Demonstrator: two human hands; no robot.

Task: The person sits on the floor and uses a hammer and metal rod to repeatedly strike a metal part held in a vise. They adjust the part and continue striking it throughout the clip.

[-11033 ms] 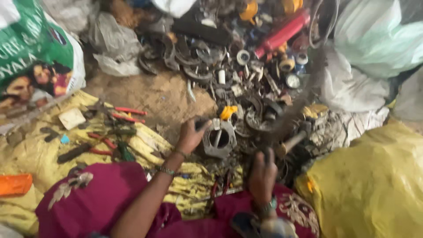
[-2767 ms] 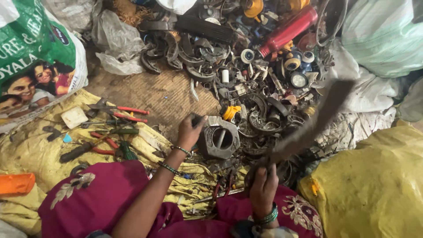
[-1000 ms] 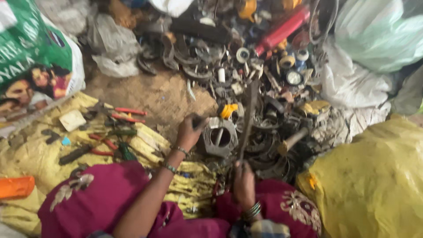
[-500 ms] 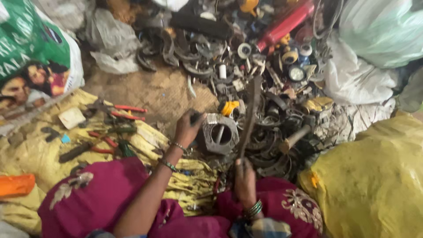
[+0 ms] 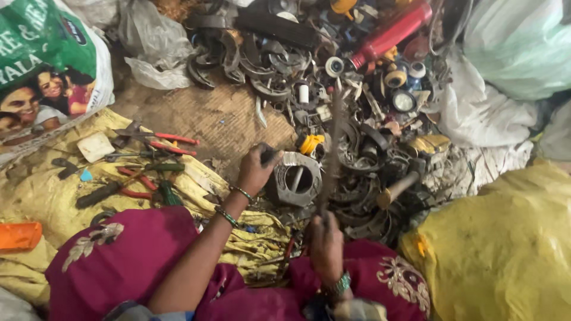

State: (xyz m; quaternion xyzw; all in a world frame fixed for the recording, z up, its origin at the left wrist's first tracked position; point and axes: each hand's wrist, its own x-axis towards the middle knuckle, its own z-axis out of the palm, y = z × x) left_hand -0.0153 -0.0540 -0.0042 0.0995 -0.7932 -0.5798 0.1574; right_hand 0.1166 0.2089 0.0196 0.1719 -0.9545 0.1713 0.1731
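Both hands stay closed: left hand (image 5: pixel 257 171) clamps the metal housing (image 5: pixel 295 179), right hand (image 5: pixel 326 242) grips the long blade (image 5: pixel 332 142), which I see now raised upright above it.

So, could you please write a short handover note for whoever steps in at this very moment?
Left hand: gripping the edge of the grey metal ring housing, which sits on the woven mat.
Right hand: closed around the handle of a long dark blade, raised and blurred above the housing.
Nearby: scrap metal pile, red bottle, red-handled pliers on the yellow cloth.
Done: housing pulled clear of the pile.
Left: it looks intact.
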